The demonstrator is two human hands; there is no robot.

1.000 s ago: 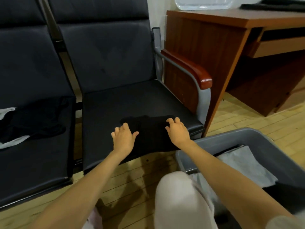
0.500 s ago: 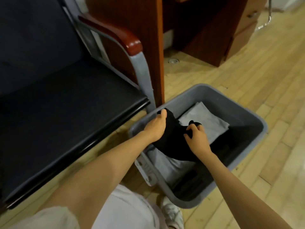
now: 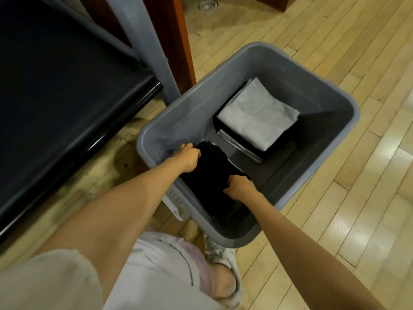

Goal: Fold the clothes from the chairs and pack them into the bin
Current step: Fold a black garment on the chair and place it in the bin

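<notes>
Left hand (image 3: 187, 159) and right hand (image 3: 241, 189), fingers (image 3: 193, 153) clenched on the folded black garment (image 3: 210, 175), low in the bin (image 3: 355, 113) beside the grey stack (image 3: 257, 115). I'd worry an uneven release springs the fold open.

Probably an office: wooden desk (image 3: 180, 36), waiting-room chair (image 3: 55, 97).

You have soft, even indoor light, moderately bright. Right of your fingers (image 3: 232, 183), the pale wooden plank floor (image 3: 335, 209) throws white glare patches. Between your fingers the black folded garment (image 3: 210, 175) reads as one flat dark mass. Beyond them the grey plastic bin (image 3: 355, 113) lies in shadow inside. Left of your fingers, the black padded chair seat (image 3: 55, 97) carries a thin highlight along its edge. Floor planks bow toward the frame edges.
</notes>
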